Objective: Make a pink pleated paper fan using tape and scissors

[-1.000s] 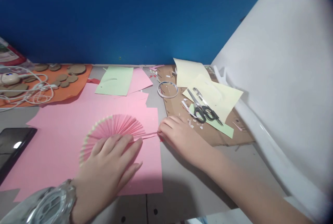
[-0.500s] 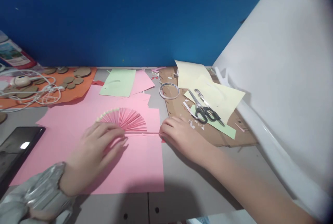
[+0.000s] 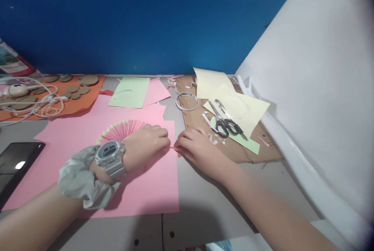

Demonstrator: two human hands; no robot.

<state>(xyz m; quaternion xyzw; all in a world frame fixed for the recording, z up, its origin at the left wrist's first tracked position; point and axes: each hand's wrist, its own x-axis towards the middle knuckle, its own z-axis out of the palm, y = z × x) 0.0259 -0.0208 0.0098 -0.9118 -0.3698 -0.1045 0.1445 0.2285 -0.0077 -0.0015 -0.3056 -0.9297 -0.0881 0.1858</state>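
Note:
A pleated fan of pink paper with yellow-green tips lies partly under my left hand, which wears a clear watch and a grey scrunchie. Both hands pinch a narrow folded strip of pink paper, with only a short bit of it showing between them. The left fingertips press along the strip. My right hand grips its right end with bent fingers. Beneath them a large pink paper sheet lies flat on the grey table.
On cardboard at right are black-handled scissors, a cutter knife, pale yellow sheets and a tape ring. A phone lies left. Behind are green paper, tangled white earphones and brown cutouts.
My left hand has slid right along the folded strip, from the fan's lower edge to close beside my right hand. The right hand stays at the strip's end. The view shifted slightly.

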